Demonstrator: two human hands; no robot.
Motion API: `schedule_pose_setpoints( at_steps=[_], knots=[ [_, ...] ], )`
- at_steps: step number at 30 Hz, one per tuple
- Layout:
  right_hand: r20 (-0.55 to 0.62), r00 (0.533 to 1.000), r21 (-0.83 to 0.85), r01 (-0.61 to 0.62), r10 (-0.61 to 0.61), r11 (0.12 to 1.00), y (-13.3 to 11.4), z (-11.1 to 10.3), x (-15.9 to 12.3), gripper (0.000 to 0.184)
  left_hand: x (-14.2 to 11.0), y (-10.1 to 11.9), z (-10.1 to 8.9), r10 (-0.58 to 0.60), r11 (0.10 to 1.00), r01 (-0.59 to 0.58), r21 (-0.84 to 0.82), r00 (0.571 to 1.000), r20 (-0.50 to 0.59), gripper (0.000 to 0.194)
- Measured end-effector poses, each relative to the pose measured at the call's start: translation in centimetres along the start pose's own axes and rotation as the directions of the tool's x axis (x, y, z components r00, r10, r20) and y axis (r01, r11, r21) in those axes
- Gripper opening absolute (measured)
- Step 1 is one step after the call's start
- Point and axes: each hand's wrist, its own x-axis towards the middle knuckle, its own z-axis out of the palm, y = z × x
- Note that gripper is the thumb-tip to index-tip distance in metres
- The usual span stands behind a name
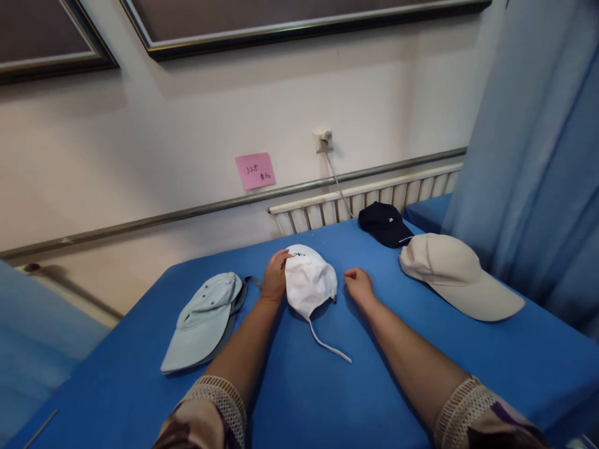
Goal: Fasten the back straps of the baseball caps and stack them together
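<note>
A white cap (pixel 311 280) with small black lettering near its brim lies in the middle of the blue-covered table, its thin white strap (pixel 327 347) trailing toward me. My left hand (pixel 275 274) is closed on the cap's left edge, thumb and fingers gripping the fabric by the lettering. Just right of the cap, apart from it, my right hand (pixel 360 285) rests low over the cloth with its fingers curled in; nothing shows between them. A pale blue-grey cap (pixel 206 324) with a dark strap sits left of my left forearm.
At the right lies a large beige cap (pixel 456 274), with a black cap (pixel 382 223) behind it near the radiator (pixel 374 199). The blue table cover (pixel 299 405) runs back to the wall. Blue curtains (pixel 538 156) hang at the right; a pink note (pixel 255 171) is on the wall.
</note>
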Motion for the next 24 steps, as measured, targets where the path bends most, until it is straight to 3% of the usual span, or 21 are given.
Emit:
schedule_pose_setpoints(
  at_steps=[2,4,7,8,11,15,17,20,24],
  knots=[
    [-0.028,0.999,-0.064,-0.035,0.033,0.997,-0.5,0.2,-0.4,0.018,-0.7,-0.9,0.3,-0.093,0.995,0.093,-0.031,0.996,-0.008,0.029],
    [-0.03,0.999,-0.11,-0.047,0.043,0.993,-1.0,0.5,-0.9,0.021,-2.5,-1.7,0.2,-0.268,0.959,0.261,-0.108,0.962,-0.049,0.04],
    [0.003,1.0,-0.153,-0.017,0.017,0.988,-1.9,0.9,-1.8,0.03,-6.3,-2.1,-0.5,-0.566,0.799,0.53,-0.284,0.822,-0.058,0.045],
    [0.021,1.0,-0.159,-0.001,0.004,0.987,-2.1,1.1,-2.2,0.034,-7.6,-1.9,-0.8,-0.641,0.719,0.594,-0.36,0.767,-0.016,0.042],
    [0.099,0.993,-0.195,0.085,-0.067,0.977,-2.7,1.5,-3.4,0.046,-10.5,-0.2,-1.5,-0.697,0.58,0.675,-0.456,0.701,0.15,0.031],
    [0.165,0.97,-0.305,0.222,-0.178,0.926,-3.2,2.0,-4.8,0.055,-11.1,2.5,-2.0,-0.694,0.187,0.777,-0.601,0.538,0.479,0.028],
    [0.158,0.971,-0.366,0.225,-0.178,0.903,-3.3,2.1,-5.0,0.051,-10.7,3.2,-2.2,-0.657,0.109,0.792,-0.601,0.511,0.554,0.024],
    [0.137,0.98,-0.46,0.19,-0.142,0.868,-3.6,2.0,-4.9,0.032,-10.3,3.2,-2.5,-0.652,0.061,0.776,-0.628,0.507,0.564,0.023],
    [0.132,0.983,-0.513,0.177,-0.127,0.84,-4.0,1.4,-4.7,0.015,-10.4,2.0,-2.7,-0.659,0.067,0.725,-0.686,0.548,0.515,0.029]
  ],
)
